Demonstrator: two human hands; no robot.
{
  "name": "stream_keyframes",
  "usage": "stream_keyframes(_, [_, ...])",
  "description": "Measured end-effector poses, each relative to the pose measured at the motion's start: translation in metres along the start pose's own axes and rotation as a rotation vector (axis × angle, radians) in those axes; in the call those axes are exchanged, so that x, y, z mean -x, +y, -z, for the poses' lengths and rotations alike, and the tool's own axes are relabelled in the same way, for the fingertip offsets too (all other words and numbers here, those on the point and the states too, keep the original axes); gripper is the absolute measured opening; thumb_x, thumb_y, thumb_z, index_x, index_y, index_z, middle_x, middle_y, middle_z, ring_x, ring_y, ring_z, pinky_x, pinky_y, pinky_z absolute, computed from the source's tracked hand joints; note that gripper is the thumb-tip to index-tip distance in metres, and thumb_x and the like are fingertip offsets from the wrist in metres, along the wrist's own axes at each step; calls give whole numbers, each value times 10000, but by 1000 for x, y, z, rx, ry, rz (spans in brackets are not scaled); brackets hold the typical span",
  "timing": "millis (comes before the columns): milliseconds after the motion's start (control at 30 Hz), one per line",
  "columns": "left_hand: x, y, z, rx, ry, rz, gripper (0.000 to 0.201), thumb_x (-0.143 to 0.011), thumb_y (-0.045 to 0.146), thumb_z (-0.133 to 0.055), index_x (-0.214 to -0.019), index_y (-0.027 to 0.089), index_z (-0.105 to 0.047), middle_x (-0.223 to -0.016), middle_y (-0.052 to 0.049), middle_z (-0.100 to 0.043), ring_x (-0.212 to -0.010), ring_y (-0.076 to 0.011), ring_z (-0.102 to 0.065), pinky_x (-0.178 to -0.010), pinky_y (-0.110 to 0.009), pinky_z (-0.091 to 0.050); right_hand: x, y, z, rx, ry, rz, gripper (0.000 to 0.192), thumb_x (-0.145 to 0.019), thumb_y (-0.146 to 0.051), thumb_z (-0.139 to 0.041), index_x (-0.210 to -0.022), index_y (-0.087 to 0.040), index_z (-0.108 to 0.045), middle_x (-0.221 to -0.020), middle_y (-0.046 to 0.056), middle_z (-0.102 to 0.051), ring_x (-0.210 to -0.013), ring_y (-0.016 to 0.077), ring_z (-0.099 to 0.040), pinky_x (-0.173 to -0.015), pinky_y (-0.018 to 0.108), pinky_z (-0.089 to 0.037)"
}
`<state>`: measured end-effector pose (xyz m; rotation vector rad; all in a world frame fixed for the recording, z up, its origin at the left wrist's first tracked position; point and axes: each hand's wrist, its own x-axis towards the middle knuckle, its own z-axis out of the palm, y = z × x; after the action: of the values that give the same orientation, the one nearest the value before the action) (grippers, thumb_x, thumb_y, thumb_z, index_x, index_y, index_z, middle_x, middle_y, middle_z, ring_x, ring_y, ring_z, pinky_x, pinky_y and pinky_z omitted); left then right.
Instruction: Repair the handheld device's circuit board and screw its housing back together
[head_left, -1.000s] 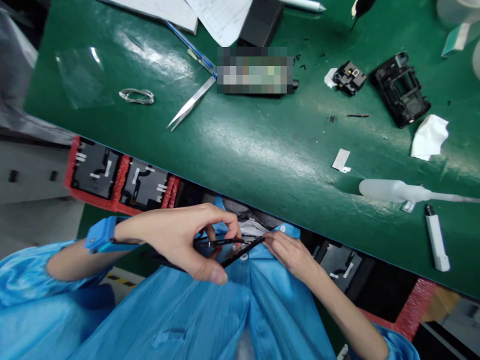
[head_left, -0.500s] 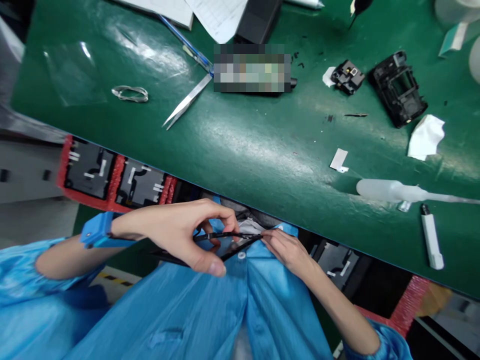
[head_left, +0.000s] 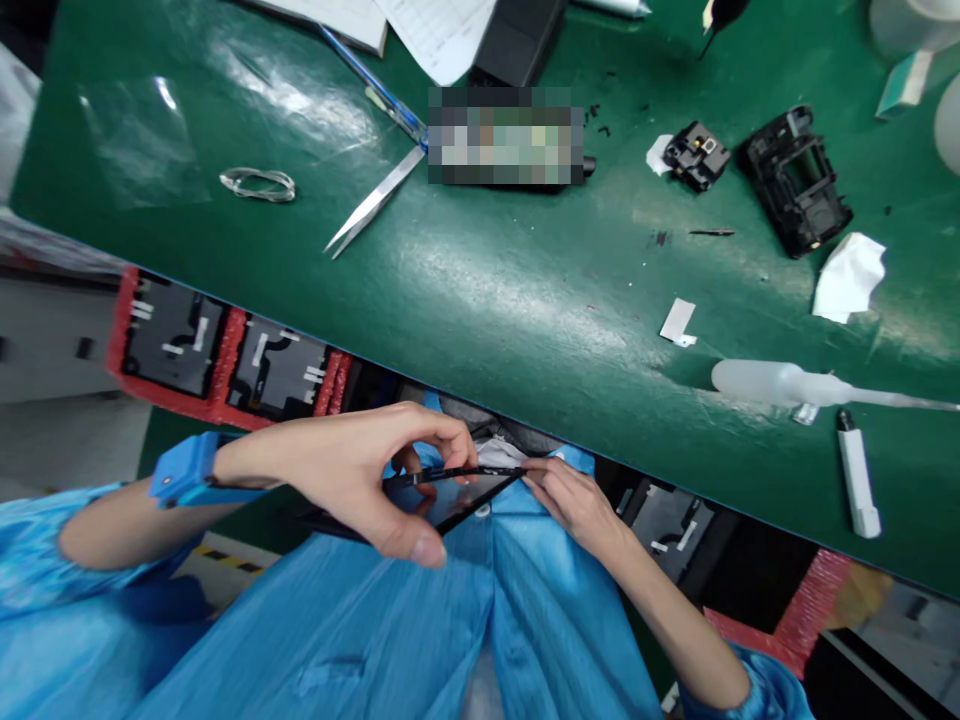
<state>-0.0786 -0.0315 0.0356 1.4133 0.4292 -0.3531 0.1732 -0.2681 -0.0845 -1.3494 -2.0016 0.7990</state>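
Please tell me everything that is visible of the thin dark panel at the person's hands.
The thin panel has black edges and a shiny face; glass or plastic, I cannot tell. A narrow black strip, slightly bowed, runs along its far side. It sits slanted beside the green table, in front of the blue coat. The left hand reaches over it, hiding its left part; the right hand pinches its right corner.
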Motion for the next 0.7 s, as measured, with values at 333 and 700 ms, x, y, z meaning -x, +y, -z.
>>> stream_keyframes(333, [-2,-2,7,46,-63,10,532,-783,599,-908,-1047,200,-675,-1047,-33,-712,-900,-193,-653,-734,-233,-582,-1,-2,-1,-5,25,-1,153,-1162,-172,-525,-1175,-197,-675,-1112,108,-826,-1001,193,-816,-870,318,-700])
stream_keyframes(700, [5,-9,8,43,-72,9,563,-769,603,-919,-1063,201,-656,-1087,-55,-735,-932,-221,-685,-784,-265,-583,3,0,-1,-168,23,-134,158,-1148,-221,-589,-1170,-214,-745,-1138,106,-846,-1032,215,-836,-926,350,-713])
